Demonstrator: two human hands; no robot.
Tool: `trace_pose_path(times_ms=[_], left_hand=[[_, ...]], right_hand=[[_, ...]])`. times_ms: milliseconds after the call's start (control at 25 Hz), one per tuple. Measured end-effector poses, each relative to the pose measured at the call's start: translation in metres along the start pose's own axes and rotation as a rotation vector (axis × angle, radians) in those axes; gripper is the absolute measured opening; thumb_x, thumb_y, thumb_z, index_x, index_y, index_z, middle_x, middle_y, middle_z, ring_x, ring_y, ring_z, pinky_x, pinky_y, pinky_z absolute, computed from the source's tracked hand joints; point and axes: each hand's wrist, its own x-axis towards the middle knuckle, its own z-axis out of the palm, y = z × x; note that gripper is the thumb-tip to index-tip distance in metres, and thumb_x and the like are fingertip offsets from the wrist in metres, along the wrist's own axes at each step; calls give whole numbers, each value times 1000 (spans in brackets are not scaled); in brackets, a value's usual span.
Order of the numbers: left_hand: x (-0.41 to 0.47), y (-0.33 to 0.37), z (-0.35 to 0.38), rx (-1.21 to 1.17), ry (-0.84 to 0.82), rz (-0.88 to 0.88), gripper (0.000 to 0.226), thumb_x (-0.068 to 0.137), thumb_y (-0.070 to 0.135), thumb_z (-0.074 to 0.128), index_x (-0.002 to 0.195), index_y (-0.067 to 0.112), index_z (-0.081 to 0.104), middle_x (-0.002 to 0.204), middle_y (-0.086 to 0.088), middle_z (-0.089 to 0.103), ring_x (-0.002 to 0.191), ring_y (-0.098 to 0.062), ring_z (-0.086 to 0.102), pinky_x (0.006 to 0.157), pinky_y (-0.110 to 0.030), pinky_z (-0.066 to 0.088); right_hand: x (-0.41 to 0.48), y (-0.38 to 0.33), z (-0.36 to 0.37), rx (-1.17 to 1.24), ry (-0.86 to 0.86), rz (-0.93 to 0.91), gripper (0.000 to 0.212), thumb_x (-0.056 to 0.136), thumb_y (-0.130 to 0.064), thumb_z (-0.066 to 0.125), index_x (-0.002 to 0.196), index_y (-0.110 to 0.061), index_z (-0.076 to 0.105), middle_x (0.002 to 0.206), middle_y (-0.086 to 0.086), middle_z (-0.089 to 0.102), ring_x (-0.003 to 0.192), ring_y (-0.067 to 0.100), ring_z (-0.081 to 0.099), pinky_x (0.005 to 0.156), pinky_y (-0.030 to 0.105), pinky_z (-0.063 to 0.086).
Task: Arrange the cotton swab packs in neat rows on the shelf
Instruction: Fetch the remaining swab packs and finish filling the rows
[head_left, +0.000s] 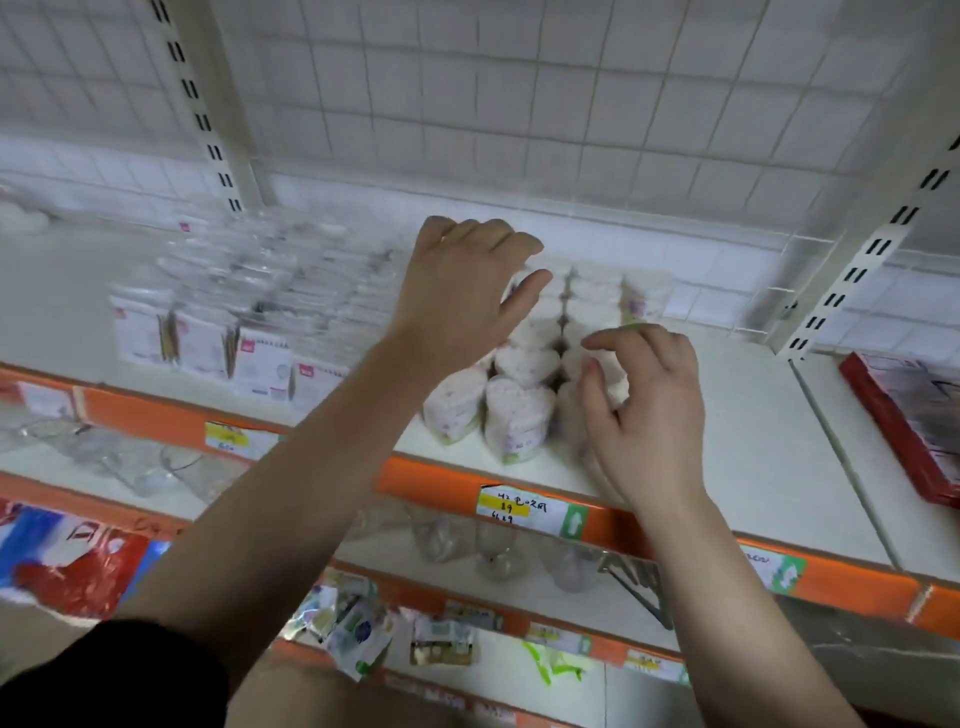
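Two hands hover over heart-shaped clear packs of white cotton swabs (519, 415), rowed mid white shelf (737, 447). We judge left hand (462, 296) fingers (519, 244) loosely open, empty; right hand (644, 421) half-curled, gripping nothing, likely squaring rows.

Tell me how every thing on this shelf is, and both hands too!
cotton swab packs: upright, in rows on the shelf.
left hand: over the back packs, fingers loose, holding nothing.
right hand: fingers curled by the front right pack; grip unclear.
flat packs: standing in rows, blurred.
red box: lying flat at the right.
price tag: stuck on the shelf's orange edge.
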Motion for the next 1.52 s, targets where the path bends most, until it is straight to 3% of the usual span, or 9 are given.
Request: trace_pose_path(times_ms=[120, 240, 560, 760, 1040, 1200, 1520], left_hand=[[-59, -46, -47, 40, 61, -93, 33, 95, 38, 47, 108, 16, 69, 93, -2, 69, 80, -26, 65, 83, -39, 39], [-116, -90, -94, 115, 88, -216, 31, 96, 37, 48, 110, 17, 68, 96, -1, 69, 85, -25, 65, 83, -38, 38], [-232, -196, -200, 141, 121, -561, 35, 95, 40, 45, 119, 21, 62, 108, 4, 67, 98, -17, 62, 87, -34, 34], [-290, -252, -241, 148, 69, -667, 41, 94, 42, 40, 120, 20, 62, 113, 2, 66, 103, -17, 61, 92, -35, 31], [-333, -337, -262, 237, 51, -783, 35, 95, 39, 44, 119, 19, 60, 116, 0, 62, 105, -19, 59, 94, -36, 31], [-336, -412, -263, 278, 48, -810, 34, 95, 40, 43, 117, 20, 59, 115, 1, 61, 105, -21, 58, 92, -37, 31], [-312, -542, -242, 313, 1, -815, 42, 93, 46, 38, 121, 20, 56, 117, 1, 60, 108, -21, 57, 94, -37, 32]], right_hand=[[8, -47, 28, 60, -23, -117, 14, 86, -12, 55, 95, -11, 66, 95, 3, 63, 92, 23, 51, 88, 14, 29], [6, -103, 64, 144, -71, -175, 15, 84, -11, 56, 95, -12, 66, 95, 2, 63, 93, 22, 51, 83, 21, 34], [-20, -291, 191, 363, -225, -290, 15, 86, -13, 55, 94, -13, 67, 95, 0, 64, 93, 22, 53, 83, 24, 35], [-30, -380, 252, 413, -304, -304, 16, 85, -16, 54, 94, -14, 67, 94, 0, 64, 95, 19, 52, 82, 12, 29], [-8, -445, 327, 426, -360, -293, 14, 87, -18, 57, 98, -17, 67, 99, -5, 63, 97, 11, 48, 78, 13, 28], [24, -471, 386, 477, -404, -243, 16, 89, -21, 55, 101, -20, 65, 105, -9, 60, 103, 8, 48, 80, 4, 27], [103, -517, 497, 497, -476, -238, 20, 88, -23, 58, 107, -23, 62, 109, -13, 54, 105, 14, 52, 79, 24, 39]])
